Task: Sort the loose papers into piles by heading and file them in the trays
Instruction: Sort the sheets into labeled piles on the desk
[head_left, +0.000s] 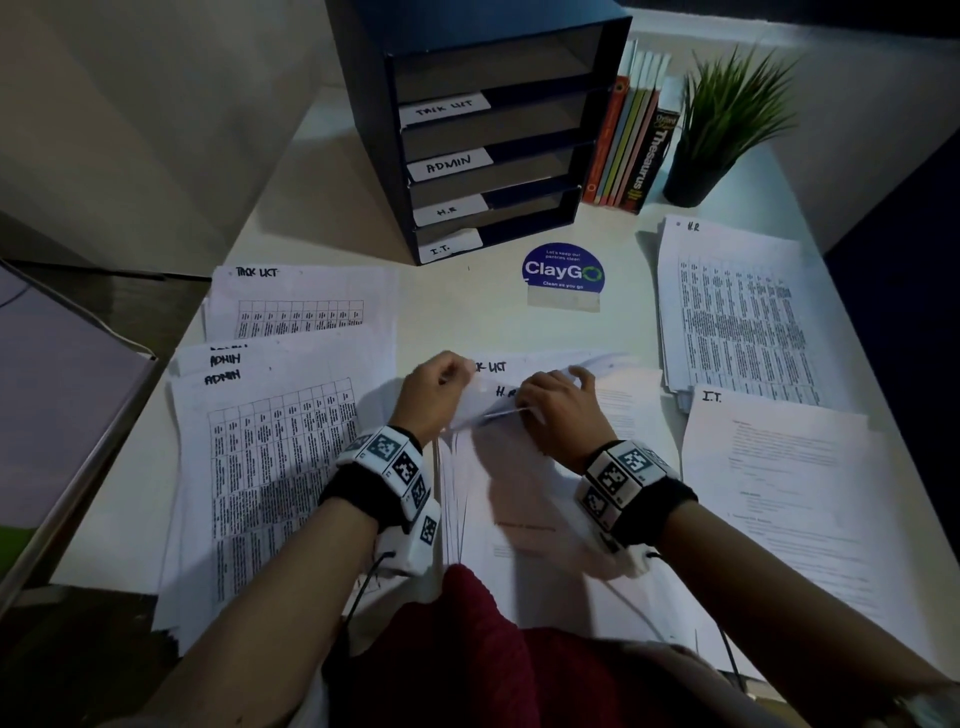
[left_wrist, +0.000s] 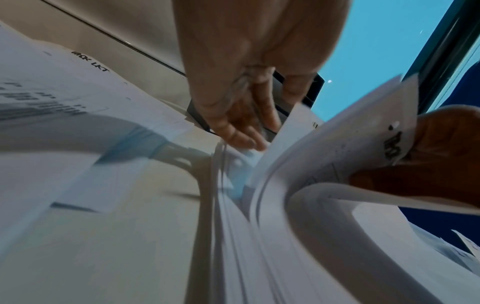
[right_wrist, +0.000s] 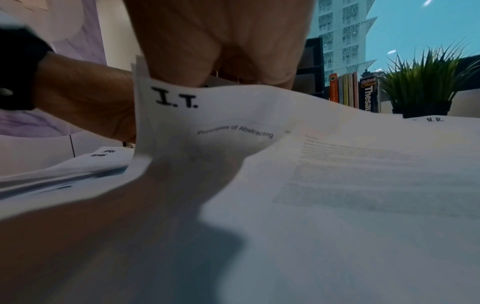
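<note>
Head view, desk (head_left: 467, 306) with sorting in progress. Central item: unsorted stack of papers (head_left: 519, 493), lying directly under both hands. Left hand (head_left: 434, 389) pinches the upper left corners of several lifted sheets; right hand (head_left: 558, 410) curls over those same sheets just to its right and bends them back toward the person. An "H.R" heading shows between the two hands, a "TASK LIST" heading just beyond the left hand. Right wrist view shows one bent-back sheet headed "I.T." (right_wrist: 176, 100). Which single sheet each hand grips cannot be told.

Left of the grip: ADMIN pile (head_left: 270, 467), with the TASK LIST pile (head_left: 301, 301) beyond it. Right of the grip: I.T. pile (head_left: 779, 467), with the H.R pile (head_left: 737, 312) beyond it.

Beyond the grip, well apart: dark blue tray unit (head_left: 498, 130), slots labelled TASK LIST, ADMIN, H.R, I.T. from upper to lower. Round ClayGo sticker (head_left: 563, 270) lies between tray unit and hands. Right of the unit: row of books (head_left: 631, 140), then potted plant (head_left: 722, 124).
</note>
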